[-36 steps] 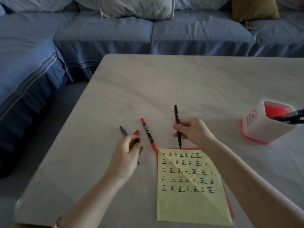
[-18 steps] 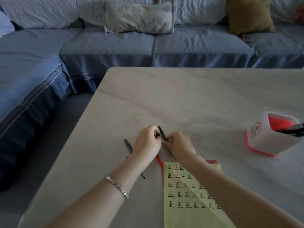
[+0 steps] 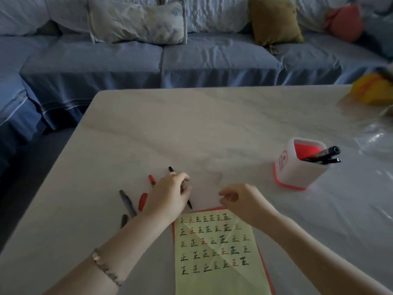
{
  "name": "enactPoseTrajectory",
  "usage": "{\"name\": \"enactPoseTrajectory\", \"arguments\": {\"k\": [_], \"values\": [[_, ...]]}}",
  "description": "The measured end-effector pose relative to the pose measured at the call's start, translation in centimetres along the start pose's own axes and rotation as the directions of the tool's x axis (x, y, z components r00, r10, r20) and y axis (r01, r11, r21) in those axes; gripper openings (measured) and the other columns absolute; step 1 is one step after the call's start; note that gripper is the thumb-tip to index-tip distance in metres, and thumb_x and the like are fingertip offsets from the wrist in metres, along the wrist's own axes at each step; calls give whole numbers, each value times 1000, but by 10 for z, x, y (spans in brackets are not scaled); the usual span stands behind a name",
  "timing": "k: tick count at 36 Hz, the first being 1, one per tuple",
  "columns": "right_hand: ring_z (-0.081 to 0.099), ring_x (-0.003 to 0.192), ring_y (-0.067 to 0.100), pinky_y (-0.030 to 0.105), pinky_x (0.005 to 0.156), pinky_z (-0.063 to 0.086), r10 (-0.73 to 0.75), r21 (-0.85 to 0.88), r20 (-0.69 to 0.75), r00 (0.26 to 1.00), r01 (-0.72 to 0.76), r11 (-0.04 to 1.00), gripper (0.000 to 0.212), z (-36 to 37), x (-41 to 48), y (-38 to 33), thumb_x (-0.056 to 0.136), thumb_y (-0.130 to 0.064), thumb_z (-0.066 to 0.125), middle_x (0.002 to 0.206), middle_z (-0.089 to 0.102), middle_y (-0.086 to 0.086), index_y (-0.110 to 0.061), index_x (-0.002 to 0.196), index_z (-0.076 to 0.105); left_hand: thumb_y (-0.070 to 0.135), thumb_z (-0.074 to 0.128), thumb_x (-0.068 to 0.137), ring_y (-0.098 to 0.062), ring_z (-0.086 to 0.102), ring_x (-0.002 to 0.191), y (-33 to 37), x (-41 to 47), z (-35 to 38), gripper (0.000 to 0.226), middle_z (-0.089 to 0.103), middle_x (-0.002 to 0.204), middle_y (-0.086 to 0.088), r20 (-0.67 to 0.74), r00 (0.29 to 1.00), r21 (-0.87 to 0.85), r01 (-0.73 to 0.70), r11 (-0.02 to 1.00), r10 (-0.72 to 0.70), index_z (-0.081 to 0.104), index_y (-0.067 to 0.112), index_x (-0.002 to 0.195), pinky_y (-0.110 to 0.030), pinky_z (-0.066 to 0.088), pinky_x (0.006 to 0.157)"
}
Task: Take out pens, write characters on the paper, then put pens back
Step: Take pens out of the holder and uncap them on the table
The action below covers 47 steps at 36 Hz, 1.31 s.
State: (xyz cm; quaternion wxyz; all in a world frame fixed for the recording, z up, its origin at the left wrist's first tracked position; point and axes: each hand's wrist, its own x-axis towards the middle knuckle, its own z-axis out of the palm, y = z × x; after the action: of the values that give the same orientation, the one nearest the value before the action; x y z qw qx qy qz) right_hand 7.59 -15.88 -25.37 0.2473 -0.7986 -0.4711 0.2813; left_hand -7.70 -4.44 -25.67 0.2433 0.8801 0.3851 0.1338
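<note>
My left hand (image 3: 170,194) grips a black pen (image 3: 171,169) just above the table; the pen's tip pokes out below my fingers. My right hand (image 3: 240,199) hovers to the right of it with loosely curled fingers and nothing in it. A yellow-green paper (image 3: 214,271) with rows of written characters lies under my wrists on a red sheet (image 3: 264,267). A red pen (image 3: 152,180), partly hidden by my left hand, a red cap (image 3: 143,201) and a grey pen (image 3: 125,201) lie to the left. The white pen holder (image 3: 295,173) with a red base holds black pens (image 3: 323,155).
A small grey cap (image 3: 123,220) lies by my left forearm. A yellow object (image 3: 372,90) and clear plastic (image 3: 378,137) sit at the table's right edge. A blue sofa (image 3: 161,60) with cushions runs behind and to the left of the marble table (image 3: 191,124).
Both hands had met at the black pen; my right hand has now let go and moved right, while my left hand keeps the pen. The view has tilted up.
</note>
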Motion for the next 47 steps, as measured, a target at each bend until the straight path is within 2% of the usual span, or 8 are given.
{"name": "enactPoseTrajectory", "arguments": {"k": [5,10,16,25,34,40,44,47], "values": [[54,63,2,5,58,39,10,-54,-382,924,-34,998,17,-67,-22,26,82,-13,63,73,61,-10,-15,97,70,31,42,95,-4,55,84,28,-7,3,21,60,94,11,105,988,-22,-116,993,117,58,21,105,-19,45,71],[58,78,31,35,72,47,-33,-223,-687,725,-168,960,15,-125,-34,48,83,-12,60,96,60,10,-12,96,68,29,41,95,-1,53,77,49,-7,14,19,58,84,11,149,969,18,-201,979,196,57,21,101,-17,47,67],[53,88,35,36,74,41,209,-112,-661,720,-370,922,17,-139,-25,72,84,-18,59,103,53,17,-13,100,59,32,43,95,3,55,79,56,-12,9,18,61,91,14,151,975,-58,-155,986,162,59,26,100,-15,47,69],[46,84,24,26,70,32,143,-36,-728,670,-245,969,17,-129,-18,78,79,-12,66,102,57,18,-5,94,62,31,47,94,2,56,80,54,-18,6,18,62,89,14,168,980,-73,-93,993,104,62,23,98,-26,52,75],[52,72,25,28,60,32,87,-87,-768,634,-238,967,12,-126,-25,69,77,-16,68,72,52,-4,-16,89,65,29,45,94,0,56,80,58,-18,8,17,62,88,12,167,979,-105,-96,990,113,61,23,96,-24,51,73],[55,70,14,22,61,44,-328,-259,-812,483,206,944,8,-108,-41,44,77,-7,67,84,62,4,-6,85,69,26,51,92,3,55,73,52,-19,13,20,59,85,15,126,987,-143,-85,986,103,58,23,110,-15,49,69],[50,68,3,11,66,45,-525,-332,-731,436,445,832,11,-80,-49,13,81,-10,64,88,56,-1,-1,86,69,29,56,89,7,49,97,51,-28,17,37,51,103,20,83,990,-218,-91,972,112,48,27,125,-5,40,83],[53,66,6,10,66,47,-553,-223,-693,463,591,775,12,-55,-50,-9,78,-9,65,83,56,-3,-7,89,67,31,57,87,9,39,112,50,-36,18,49,43,116,21,50,985,-239,-151,959,167,39,26,133,-4,30,97]]}}
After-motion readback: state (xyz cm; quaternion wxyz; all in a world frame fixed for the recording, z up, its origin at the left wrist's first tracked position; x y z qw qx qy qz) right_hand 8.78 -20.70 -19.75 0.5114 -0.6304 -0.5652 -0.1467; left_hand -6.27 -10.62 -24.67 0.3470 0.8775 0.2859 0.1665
